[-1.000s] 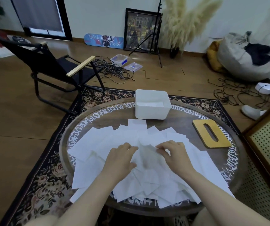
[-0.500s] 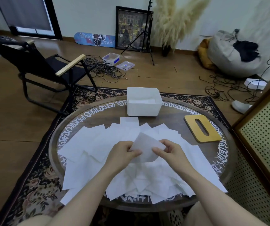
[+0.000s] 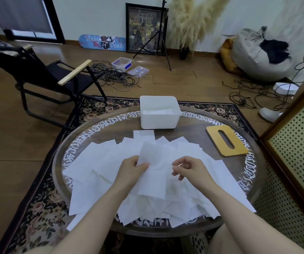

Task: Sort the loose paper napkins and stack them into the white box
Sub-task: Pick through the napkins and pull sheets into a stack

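Single napkin raised above the loose pile on the round table — pinched at its left edge by the left hand. Right hand just beside its right edge, fingers curled; contact not discernible. White box beyond the pile — napkins already stacked inside.

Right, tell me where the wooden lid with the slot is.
In the head view the wooden lid lies flat on the round table's right side, right of and nearer than the white box, just beyond the spread napkins.
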